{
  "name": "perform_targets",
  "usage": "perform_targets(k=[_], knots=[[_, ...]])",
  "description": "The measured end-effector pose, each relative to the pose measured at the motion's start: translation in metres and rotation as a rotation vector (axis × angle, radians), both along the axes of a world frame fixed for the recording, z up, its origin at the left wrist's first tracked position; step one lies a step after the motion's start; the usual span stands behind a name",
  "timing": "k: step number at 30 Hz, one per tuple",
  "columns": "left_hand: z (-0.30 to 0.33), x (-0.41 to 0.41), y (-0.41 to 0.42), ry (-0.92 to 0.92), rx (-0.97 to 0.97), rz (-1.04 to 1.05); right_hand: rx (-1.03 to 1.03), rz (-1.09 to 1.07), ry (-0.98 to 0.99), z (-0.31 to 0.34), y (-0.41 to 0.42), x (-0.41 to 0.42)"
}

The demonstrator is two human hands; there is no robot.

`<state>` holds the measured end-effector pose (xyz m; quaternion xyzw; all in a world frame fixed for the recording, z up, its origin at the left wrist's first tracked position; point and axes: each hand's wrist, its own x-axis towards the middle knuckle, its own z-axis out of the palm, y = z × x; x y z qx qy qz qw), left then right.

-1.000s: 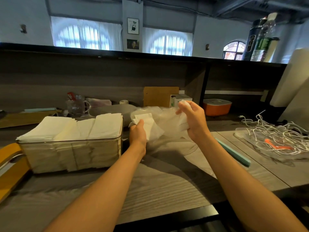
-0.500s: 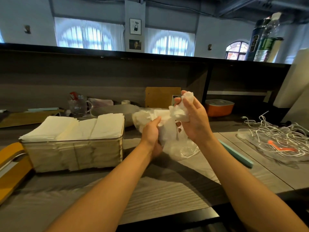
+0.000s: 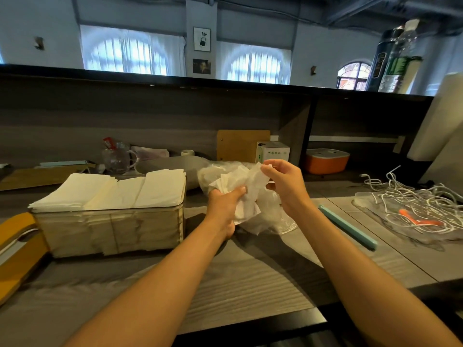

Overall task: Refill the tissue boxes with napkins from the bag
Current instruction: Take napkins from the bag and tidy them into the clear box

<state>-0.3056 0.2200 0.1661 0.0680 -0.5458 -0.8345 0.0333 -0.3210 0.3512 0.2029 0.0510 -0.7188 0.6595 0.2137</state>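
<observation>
Bag (image 3: 265, 209): thin clear plastic, crinkled, glossy. Napkins (image 3: 112, 189): matt white paper, soft folds. Box (image 3: 110, 231): clear rigid plastic, smooth. Surface (image 3: 250, 284): grey wood grain, matt. Mug (image 3: 117, 159): clear glass. Cord (image 3: 411, 196): white, smooth.

Place: a café or bar service area, seen from behind the bench (image 3: 250, 276).
Bench: grey wood, with a raised ledge (image 3: 225, 82) at the back.
Supplies: a clear box (image 3: 110, 229) stacked full of napkins (image 3: 112, 189), a glass mug (image 3: 117, 159).
Room: arched windows (image 3: 130, 53), framed pictures (image 3: 202, 39), dark open ceiling.
</observation>
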Motion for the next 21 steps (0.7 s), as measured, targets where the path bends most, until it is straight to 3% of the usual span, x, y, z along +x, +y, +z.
perform_targets(k=[4, 7, 12, 16, 21], knots=[[-0.004, -0.004, -0.003, 0.039, -0.068, 0.012, 0.070, 0.132, -0.128, 0.001, 0.002, -0.002], [-0.003, -0.002, -0.001, 0.100, -0.105, 0.001, 0.160, 0.173, -0.089, -0.001, -0.001, 0.001], [0.002, 0.002, -0.004, 0.029, 0.132, -0.135, 0.213, 0.165, 0.012, 0.003, 0.004, 0.003], [0.003, -0.002, -0.008, -0.083, 0.129, -0.032, 0.331, 0.163, 0.073, 0.002, 0.003, 0.003], [0.003, -0.011, -0.020, -0.145, 0.298, 0.100, 0.291, 0.098, 0.163, 0.007, 0.010, 0.005]])
